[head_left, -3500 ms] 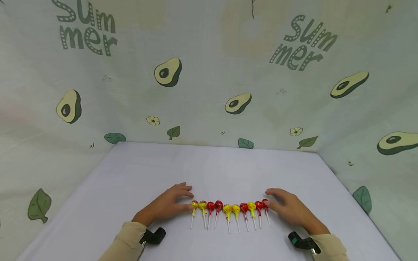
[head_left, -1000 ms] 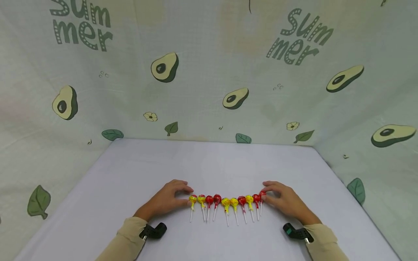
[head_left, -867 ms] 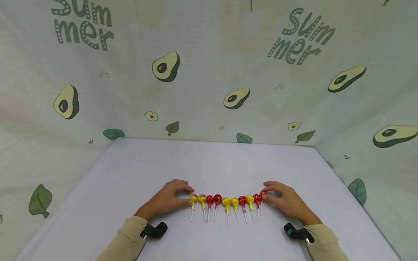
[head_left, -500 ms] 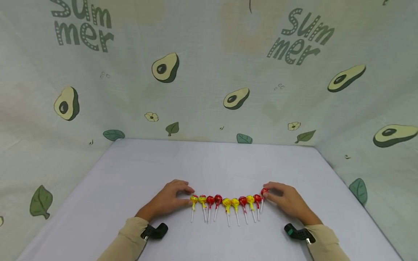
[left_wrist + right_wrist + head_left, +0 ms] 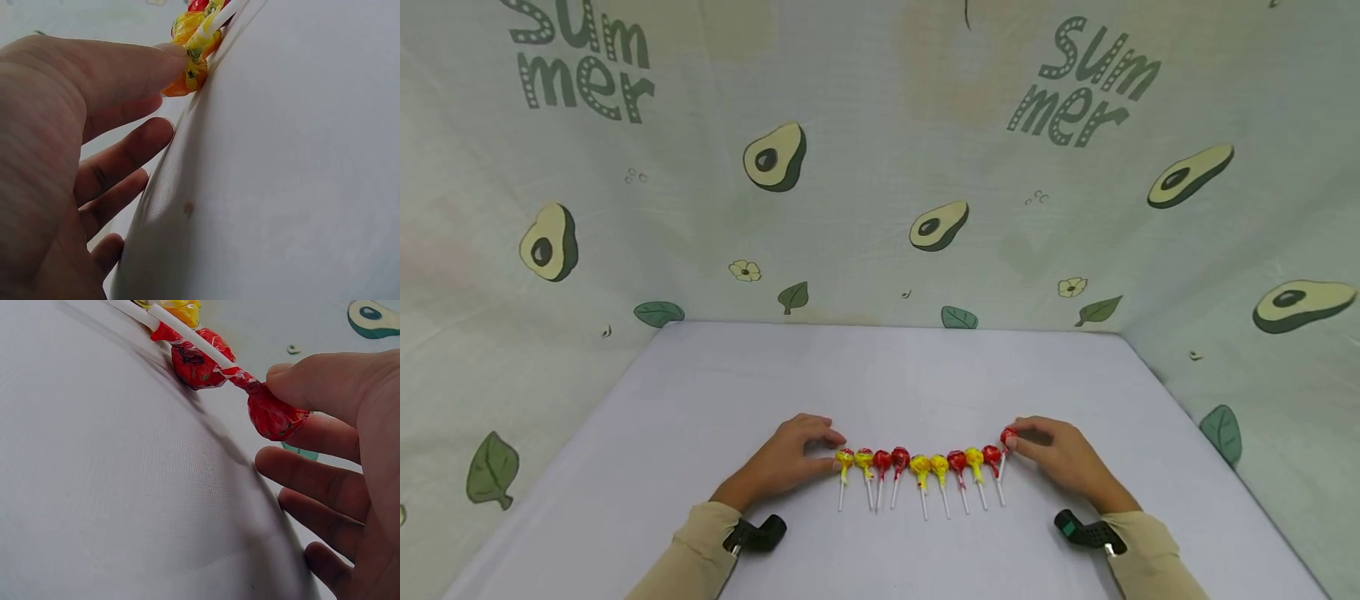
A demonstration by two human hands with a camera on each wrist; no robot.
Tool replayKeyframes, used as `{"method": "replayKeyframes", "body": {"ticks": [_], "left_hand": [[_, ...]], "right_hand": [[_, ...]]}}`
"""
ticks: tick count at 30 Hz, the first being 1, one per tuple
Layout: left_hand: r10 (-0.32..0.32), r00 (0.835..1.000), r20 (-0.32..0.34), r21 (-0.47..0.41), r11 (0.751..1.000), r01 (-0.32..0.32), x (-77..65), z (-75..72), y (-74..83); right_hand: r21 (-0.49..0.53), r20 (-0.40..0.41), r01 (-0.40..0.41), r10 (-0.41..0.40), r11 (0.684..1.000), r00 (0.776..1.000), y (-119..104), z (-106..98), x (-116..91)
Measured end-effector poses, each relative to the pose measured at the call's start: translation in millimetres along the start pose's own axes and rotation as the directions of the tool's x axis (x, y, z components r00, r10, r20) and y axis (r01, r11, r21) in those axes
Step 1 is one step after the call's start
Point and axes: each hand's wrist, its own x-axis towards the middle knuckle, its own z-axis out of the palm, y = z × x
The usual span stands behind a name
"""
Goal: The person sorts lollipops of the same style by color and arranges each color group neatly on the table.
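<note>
1. Right hand point(image 5: 1066, 460): thumb and index finger pinch the right-end red lollipop point(image 5: 269, 415), its candy raised off the table.
2. Left hand point(image 5: 778, 460): thumb and index finger pinch the left-end yellow-and-red lollipop point(image 5: 845, 457).
3. Between them, eight red or yellow lollipops point(image 5: 921, 466) lie along the white table point(image 5: 880, 375).
4. Behind: avocado-print cloth point(image 5: 850, 92).

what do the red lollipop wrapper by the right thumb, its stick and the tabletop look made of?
Red wrapper: probably thin plastic film, slightly glossy; it's crinkled and twisted at the neck.
Stick: white and smooth; plastic or rolled paper, can't tell which.
Tabletop: white, matte, perhaps cloth-covered, as a fine weave-like texture shows.
</note>
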Motion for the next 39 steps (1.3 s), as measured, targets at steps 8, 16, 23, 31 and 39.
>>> {"method": "replayKeyframes", "body": {"ticks": [8,16,23,31,39], "left_hand": [[0.007,1.000,-0.006,0.000,1.000,-0.007,-1.2,-0.3,0.6],[0.026,1.000,0.001,0.000,1.000,-0.026,-0.2,0.5,0.7],[0.024,1.000,-0.006,0.014,1.000,-0.024,-1.4,-0.3,2.3],[0.037,0.999,-0.011,0.026,0.999,-0.037,-1.9,0.4,3.5],[0.052,0.998,-0.019,0.029,0.998,-0.052,-2.0,1.4,2.2]], "right_hand": [[-0.005,0.005,-0.024,0.024,1.000,1.000,-2.6,-0.7,1.2],[0.018,-0.007,-0.063,0.063,0.998,0.998,-3.0,-1.5,1.3],[0.049,-0.014,-0.077,0.078,0.996,0.997,-3.9,0.7,2.7],[0.099,-0.030,-0.073,0.076,0.992,0.997,-6.4,4.3,2.5],[0.145,-0.019,-0.086,0.089,0.986,0.996,-9.5,5.9,2.8]]}}
